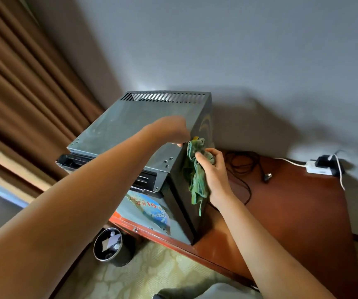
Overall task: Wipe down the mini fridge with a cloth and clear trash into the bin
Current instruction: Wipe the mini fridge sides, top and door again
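The dark mini fridge (143, 124) stood beneath both hands. A crumpled green cloth (196, 171) hung against its side, gripped by the right hand (213, 169). The round bin (111, 247) sat below the left forearm.

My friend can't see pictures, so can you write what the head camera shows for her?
A person's right hand holds a green cloth against the dark side of a mini fridge, while the left hand reaches over its top edge. The fridge sits on a reddish wooden desk, and a round bin stands on the floor below.
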Available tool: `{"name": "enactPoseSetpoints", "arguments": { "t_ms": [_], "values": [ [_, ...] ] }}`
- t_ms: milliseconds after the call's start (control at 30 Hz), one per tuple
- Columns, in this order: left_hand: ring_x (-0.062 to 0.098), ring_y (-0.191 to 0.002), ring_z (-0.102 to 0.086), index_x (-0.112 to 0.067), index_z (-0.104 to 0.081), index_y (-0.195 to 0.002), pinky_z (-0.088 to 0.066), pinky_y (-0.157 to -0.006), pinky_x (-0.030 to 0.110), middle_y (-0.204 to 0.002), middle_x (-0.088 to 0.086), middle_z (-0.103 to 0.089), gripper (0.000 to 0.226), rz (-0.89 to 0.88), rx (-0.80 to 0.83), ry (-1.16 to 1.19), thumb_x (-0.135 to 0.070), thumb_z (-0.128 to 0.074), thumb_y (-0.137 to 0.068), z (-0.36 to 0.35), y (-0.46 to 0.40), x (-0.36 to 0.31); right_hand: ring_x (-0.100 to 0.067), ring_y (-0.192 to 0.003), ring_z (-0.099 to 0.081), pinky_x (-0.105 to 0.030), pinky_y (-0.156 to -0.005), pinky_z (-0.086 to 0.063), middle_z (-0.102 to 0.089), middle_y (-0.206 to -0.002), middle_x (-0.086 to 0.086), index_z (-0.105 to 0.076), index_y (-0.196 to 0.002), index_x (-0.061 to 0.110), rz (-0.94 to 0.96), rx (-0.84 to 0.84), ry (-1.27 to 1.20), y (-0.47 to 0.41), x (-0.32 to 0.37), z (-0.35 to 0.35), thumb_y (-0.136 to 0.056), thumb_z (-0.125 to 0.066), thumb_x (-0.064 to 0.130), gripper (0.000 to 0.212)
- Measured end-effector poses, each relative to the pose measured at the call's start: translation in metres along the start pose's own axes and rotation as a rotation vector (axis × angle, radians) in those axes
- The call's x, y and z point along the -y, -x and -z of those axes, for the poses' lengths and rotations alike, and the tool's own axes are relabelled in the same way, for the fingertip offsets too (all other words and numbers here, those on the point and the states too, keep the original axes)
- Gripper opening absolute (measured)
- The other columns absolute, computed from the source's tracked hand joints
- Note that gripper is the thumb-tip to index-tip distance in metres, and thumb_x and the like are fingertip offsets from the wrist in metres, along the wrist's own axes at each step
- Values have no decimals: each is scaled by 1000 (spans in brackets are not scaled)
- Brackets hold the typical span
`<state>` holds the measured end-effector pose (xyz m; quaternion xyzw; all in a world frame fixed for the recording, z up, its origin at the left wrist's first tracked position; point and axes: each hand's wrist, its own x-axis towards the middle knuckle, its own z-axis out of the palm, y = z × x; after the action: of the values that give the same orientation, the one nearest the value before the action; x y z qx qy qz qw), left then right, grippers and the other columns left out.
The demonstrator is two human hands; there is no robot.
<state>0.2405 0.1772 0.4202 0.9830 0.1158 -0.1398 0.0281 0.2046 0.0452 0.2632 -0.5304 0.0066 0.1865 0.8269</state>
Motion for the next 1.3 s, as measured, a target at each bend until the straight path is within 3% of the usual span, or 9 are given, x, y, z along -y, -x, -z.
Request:
{"name": "enactPoseSetpoints", "arguments": {
  "t_ms": [200, 300, 400, 567, 667, 800, 1000, 1133, 1300],
  "values": [
    [27, -74, -68, -3, -70, -80, -58, -71, 33, -79, 12, -71, 16, 26, 4, 31, -10, -56, -81, -2, -1, -3, 2, -97, -64, -14, -80, -50, -65, -104, 23, -54, -111, 41, 214, -56, 257, 14, -33, -11, -87, -74, 39, 31],
    [24, -61, -58, -4, -62, -72, -43, -53, 26, -69, 10, -62, 14, 30, -15, 23, -9, -53, -81, -3, 1, -4, -6, -95, -69, -24, -79, -54, -70, -104, 11, -51, -110, 39, 100, -58, 252, 16, -45, -5, -91, -73, 37, 29],
    [24, -62, -57, -5, -60, -71, -40, -53, 25, -69, 9, -59, 13, 32, -21, 29, -8, -52, -81, -2, 4, -6, -18, -92, -71, -40, -80, -59, -71, -105, -4, -50, -106, 35, -80, -57, 210, 19, -42, -4, -90, -73, 40, 28],
    [25, -74, -69, -3, -73, -77, -52, -64, 28, -73, 7, -71, 19, 39, 26, 59, -8, -55, -80, 3, 2, -7, -14, -81, -72, -40, -71, -60, -72, -90, 7, -54, -97, 44, 55, -5, 260, 20, -14, -21, -74, -75, 55, 33],
    [22, -70, -70, -6, -74, -69, -53, -64, 28, -65, 1, -72, 21, 57, 39, 70, -9, -55, -79, 4, 0, -5, -7, -84, -70, -36, -74, -58, -71, -94, 12, -52, -107, 45, 147, 0, 395, 25, -19, -16, -81, -71, 53, 33],
    [24, -75, -72, -6, -74, -73, -57, -76, 35, -73, 6, -74, 20, 67, 42, 112, -12, -57, -81, 2, -2, -2, -17, -94, -69, -47, -88, -58, -70, -107, 1, -50, -106, 37, -120, 35, 379, 25, -31, 0, -89, -71, 46, 28],
    [28, -58, -62, -2, -72, -71, -47, -59, 27, -71, 15, -73, 20, 62, 72, 90, -12, -57, -79, 3, -6, 1, -10, -81, -70, -46, -78, -60, -71, -87, 13, -52, -96, 48, -24, 77, 421, 30, -11, -15, -74, -69, 56, 29],
    [24, -53, -54, -2, -73, -70, -43, -55, 26, -70, 12, -74, 22, 52, 85, 87, -13, -55, -79, 3, -9, 4, -5, -81, -69, -36, -71, -59, -71, -94, 11, -46, -112, 45, 161, 84, 506, 39, -16, -12, -88, -65, 48, 31],
    [23, -53, -49, 5, -71, -80, -41, -56, 28, -68, 19, -69, 24, 55, 97, 83, -14, -57, -80, 1, -13, 8, -20, -96, -69, -49, -89, -57, -69, -102, 1, -50, -106, 34, -150, 108, 454, 37, -17, -2, -89, -67, 41, 25]
  ]
}}
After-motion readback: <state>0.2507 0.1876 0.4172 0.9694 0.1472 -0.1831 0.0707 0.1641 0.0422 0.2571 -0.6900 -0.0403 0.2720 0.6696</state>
